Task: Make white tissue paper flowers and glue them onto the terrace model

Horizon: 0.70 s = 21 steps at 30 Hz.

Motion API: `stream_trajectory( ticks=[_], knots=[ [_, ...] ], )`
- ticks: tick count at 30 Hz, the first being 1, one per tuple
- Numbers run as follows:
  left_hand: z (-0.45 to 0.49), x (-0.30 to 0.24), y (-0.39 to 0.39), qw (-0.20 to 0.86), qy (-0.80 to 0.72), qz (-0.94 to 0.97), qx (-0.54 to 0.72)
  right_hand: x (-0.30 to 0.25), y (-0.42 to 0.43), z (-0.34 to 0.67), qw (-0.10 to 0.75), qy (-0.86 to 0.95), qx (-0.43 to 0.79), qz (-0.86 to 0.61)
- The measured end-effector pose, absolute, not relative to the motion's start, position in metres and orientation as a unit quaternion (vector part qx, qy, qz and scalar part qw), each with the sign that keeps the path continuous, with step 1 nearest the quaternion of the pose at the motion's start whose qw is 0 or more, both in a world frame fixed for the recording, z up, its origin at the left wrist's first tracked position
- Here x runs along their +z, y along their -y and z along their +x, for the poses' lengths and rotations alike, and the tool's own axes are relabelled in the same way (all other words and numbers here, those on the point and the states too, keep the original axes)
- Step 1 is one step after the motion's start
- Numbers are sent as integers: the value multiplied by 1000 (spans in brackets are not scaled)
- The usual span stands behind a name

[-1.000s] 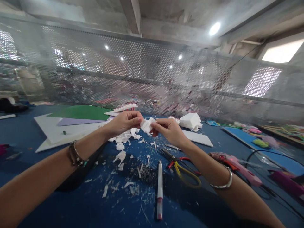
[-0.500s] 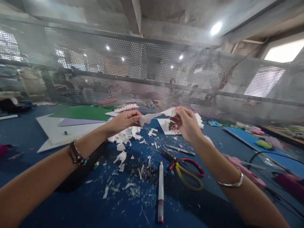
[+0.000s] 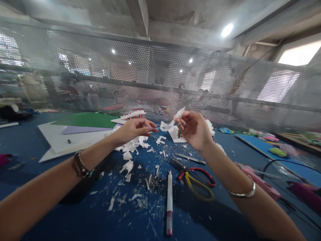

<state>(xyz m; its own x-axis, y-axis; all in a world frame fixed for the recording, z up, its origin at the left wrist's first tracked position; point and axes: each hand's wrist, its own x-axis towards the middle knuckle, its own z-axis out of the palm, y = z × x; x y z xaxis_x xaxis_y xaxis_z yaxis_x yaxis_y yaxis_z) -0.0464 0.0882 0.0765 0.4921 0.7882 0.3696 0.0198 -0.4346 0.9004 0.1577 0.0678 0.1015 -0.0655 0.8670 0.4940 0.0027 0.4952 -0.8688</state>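
Observation:
Above the blue table (image 3: 75, 217) my right hand (image 3: 194, 129) pinches a torn strip of white paper (image 3: 173, 122) that hangs from its fingertips toward the left. My left hand (image 3: 134, 129) hovers a short way to the left of the strip, fingers loosely curled and apart, holding nothing. A heap of white paper scraps (image 3: 130, 147) lies on the table just below my left hand. A white card with a red and green picture (image 3: 177, 134) lies under my right hand.
Scissors with red and yellow handles (image 3: 198, 177), a white pen (image 3: 170, 201) and a metal blade (image 3: 190, 158) lie near the front. Green, purple and white sheets (image 3: 75, 129) are at the left. A pink glue gun (image 3: 260, 184) and cables lie right. A perforated screen (image 3: 160, 77) closes the back.
The paper stretched between both hands has come apart at the left. My left hand has let go and opened slightly; my right hand keeps the strip, which now dangles.

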Motion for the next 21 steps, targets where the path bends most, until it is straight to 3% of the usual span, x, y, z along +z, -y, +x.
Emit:
stream_trajectory(
  ticks=[10, 15, 21],
  knots=[
    [-28, 73, -71, 451, -235, 755, 414, 90, -45, 138, 484, 767, 249, -339],
    [-13, 63, -54, 444, -244, 769, 389, 89, -35, 133, 481, 784, 170, -354],
    [-13, 60, -59, 419, -278, 780, 374, 97, -44, 141, 502, 754, 181, -384]
  ],
)
